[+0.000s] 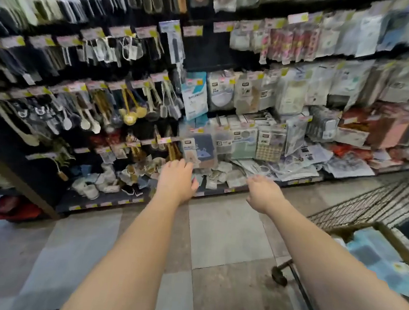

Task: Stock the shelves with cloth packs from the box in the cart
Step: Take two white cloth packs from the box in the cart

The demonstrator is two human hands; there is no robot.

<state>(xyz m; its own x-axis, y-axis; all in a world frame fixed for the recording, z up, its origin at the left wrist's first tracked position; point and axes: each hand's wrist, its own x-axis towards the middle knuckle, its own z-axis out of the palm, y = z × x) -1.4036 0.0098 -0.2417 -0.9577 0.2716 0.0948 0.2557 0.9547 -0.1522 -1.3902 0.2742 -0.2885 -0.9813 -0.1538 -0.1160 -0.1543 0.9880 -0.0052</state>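
Note:
Both of my bare arms stretch toward the low shelves. My left hand (176, 179) has its back to the camera, thumb spread, fingertips at a blue-and-tan cloth pack (200, 152) standing on the lower shelf. My right hand (264, 193) hovers in front of the bottom shelf (301, 181) with its fingers curled under and hidden, so what it holds is unclear. More cloth packs (244, 143) stand in a row to the right. At the right edge is the wire cart (366, 204), holding a cardboard box (388, 234) with light blue packs (376, 256) inside.
Hooks on the left carry hanging brushes and sponges (128, 114). Flat packs lie in a loose pile (320, 161) on the shelf at right. A red item (15, 208) sits on the floor at far left. A cart wheel (279, 277) rests on grey floor tiles (226, 242).

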